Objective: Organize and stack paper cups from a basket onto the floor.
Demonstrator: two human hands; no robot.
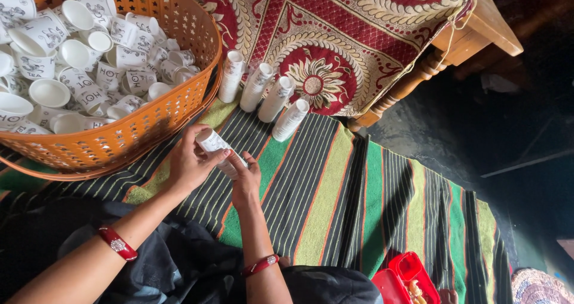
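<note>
Paper cups [218, 150] nested into a short white stack, held between both hands just above the striped mat [335, 184]. Left hand [190, 160] wrapped around the upper end of the stack, fingers [216, 158] curled over the top cup. Right hand [246, 181] closed around the lower end, thumb and fingers pinching the stack from below. Red bangles [118, 243] on both wrists.

Up and to the left of the fingers, close by: orange plastic basket [149, 121] heaped with loose white printed cups. Just beyond the fingers, four finished cup stacks [263, 93] lying side by side, tops leaning against a red patterned cloth [335, 35] draped over a wooden bench [478, 29]. Well off to the right and nearer than the fingers: open red box [403, 280] at the mat's edge, contents too small to tell.
</note>
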